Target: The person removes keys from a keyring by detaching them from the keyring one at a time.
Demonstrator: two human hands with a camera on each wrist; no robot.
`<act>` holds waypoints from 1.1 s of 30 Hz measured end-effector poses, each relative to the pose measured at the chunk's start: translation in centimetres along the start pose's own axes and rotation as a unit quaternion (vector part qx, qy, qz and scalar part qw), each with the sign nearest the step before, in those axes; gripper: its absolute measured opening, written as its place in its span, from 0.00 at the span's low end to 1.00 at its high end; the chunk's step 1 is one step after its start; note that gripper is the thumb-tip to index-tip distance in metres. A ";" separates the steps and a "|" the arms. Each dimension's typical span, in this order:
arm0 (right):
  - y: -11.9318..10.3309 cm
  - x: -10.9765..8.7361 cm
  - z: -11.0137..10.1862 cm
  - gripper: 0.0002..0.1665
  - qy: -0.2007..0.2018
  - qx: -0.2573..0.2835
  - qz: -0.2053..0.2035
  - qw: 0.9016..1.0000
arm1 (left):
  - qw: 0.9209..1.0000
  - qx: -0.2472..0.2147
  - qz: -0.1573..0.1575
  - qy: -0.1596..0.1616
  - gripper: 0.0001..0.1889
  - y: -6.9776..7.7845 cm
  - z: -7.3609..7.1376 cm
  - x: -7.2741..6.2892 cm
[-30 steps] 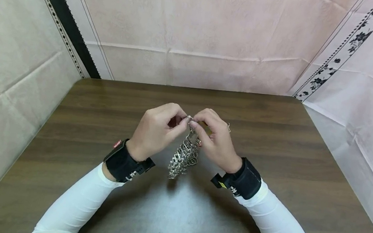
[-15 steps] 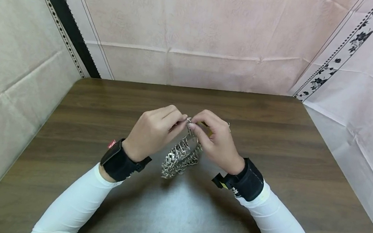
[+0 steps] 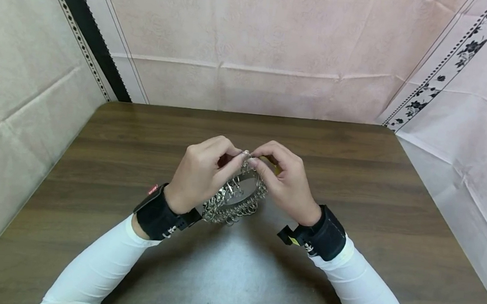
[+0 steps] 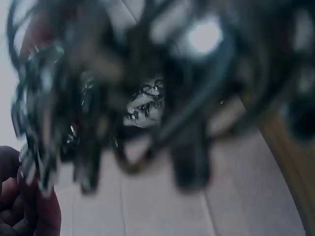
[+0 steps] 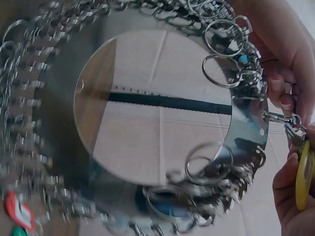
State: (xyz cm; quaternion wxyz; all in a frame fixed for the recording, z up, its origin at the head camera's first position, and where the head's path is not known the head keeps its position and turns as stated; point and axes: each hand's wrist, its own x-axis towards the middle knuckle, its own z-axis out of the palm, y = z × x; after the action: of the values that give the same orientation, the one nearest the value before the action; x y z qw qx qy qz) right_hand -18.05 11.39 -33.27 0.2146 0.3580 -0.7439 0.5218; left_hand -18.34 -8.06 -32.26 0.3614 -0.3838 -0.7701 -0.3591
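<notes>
In the head view, a large flat metal ring (image 3: 240,199) edged with several small clasps and split rings hangs below both hands. The right wrist view shows its wide round opening. My left hand (image 3: 206,170) pinches at its top edge with thumb and forefinger. Close beside it, my right hand (image 3: 287,181) pinches at the same spot, the fingertips nearly meeting. A small clasp (image 5: 280,118) sticks out from the ring there, next to a yellow tag (image 5: 302,177) held by the right fingers. The exact join is partly hidden. In the left wrist view the clasps (image 4: 187,162) are blurred.
A brown wooden table (image 3: 230,279) lies under the hands. Pale cloth (image 3: 255,44) hangs behind it and on both sides. Red (image 5: 19,211) and green (image 5: 20,231) tags dangle from the ring. Both wrists wear black bands (image 3: 158,215).
The metal ring has turned from nearly edge-on to show its opening, and its lower end has shifted left. Both hands have shifted only slightly, staying at its top edge.
</notes>
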 end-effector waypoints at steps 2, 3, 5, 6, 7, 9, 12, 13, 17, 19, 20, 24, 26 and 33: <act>0.1 0.0 0.0 0.05 -0.001 0.009 0.011 1.000 | 1.000 -0.005 -0.007 0.004 0.06 0.1 0.1 0.0; 0.1 0.0 0.0 0.05 -0.001 0.013 0.015 1.000 | 1.000 -0.006 -0.010 0.005 0.06 0.1 0.1 0.0; 0.2 0.0 0.1 0.04 0.000 0.022 0.016 1.000 | 1.000 -0.006 -0.011 0.006 0.06 0.2 0.1 0.0; 0.2 -0.1 0.1 0.04 0.003 0.023 0.013 1.000 | 1.000 -0.004 -0.010 0.006 0.06 0.2 0.1 0.0; 0.3 -0.1 0.2 0.04 0.005 0.023 0.009 1.000 | 1.000 -0.002 -0.007 0.006 0.06 0.2 0.1 0.0; 0.3 -0.1 0.3 0.04 0.009 0.021 0.000 1.000 | 1.000 0.004 0.000 0.005 0.05 0.1 0.1 0.0; 0.3 -0.1 0.4 0.04 0.010 0.015 -0.011 1.000 | 1.000 0.010 0.014 0.006 0.03 -0.1 0.2 0.0; 0.3 -0.1 0.4 0.04 0.009 0.013 -0.014 1.000 | 1.000 0.012 0.019 0.007 0.03 -0.2 0.2 0.0; 0.2 -0.1 0.3 0.03 0.004 0.012 -0.006 1.000 | 0.999 0.026 0.039 0.017 0.04 -0.4 0.3 0.0; 0.2 -0.1 0.2 0.03 0.002 0.018 0.003 1.000 | 0.998 0.034 0.048 0.022 0.05 -0.5 0.3 0.0; 0.2 0.0 0.1 0.03 0.000 0.023 0.008 1.000 | 0.998 0.036 0.052 0.023 0.05 -0.5 0.3 0.0; 0.3 0.1 -0.2 0.06 -0.004 0.045 0.018 0.999 | 0.998 0.031 0.059 0.023 0.07 -0.6 0.3 0.0; 0.3 0.2 -0.4 0.07 -0.008 0.051 0.020 0.998 | 0.998 0.026 0.060 0.022 0.08 -0.7 0.3 0.0; 0.2 0.2 -0.8 0.06 -0.008 0.061 0.029 0.998 | 0.997 0.025 0.072 0.020 0.08 -0.7 0.2 0.2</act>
State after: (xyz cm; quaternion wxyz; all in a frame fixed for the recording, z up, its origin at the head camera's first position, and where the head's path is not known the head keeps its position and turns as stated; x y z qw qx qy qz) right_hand -18.43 12.15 -32.93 0.1709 0.3527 -0.7223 0.5697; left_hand -19.08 -8.18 -32.40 0.4113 -0.4216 -0.7420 -0.3203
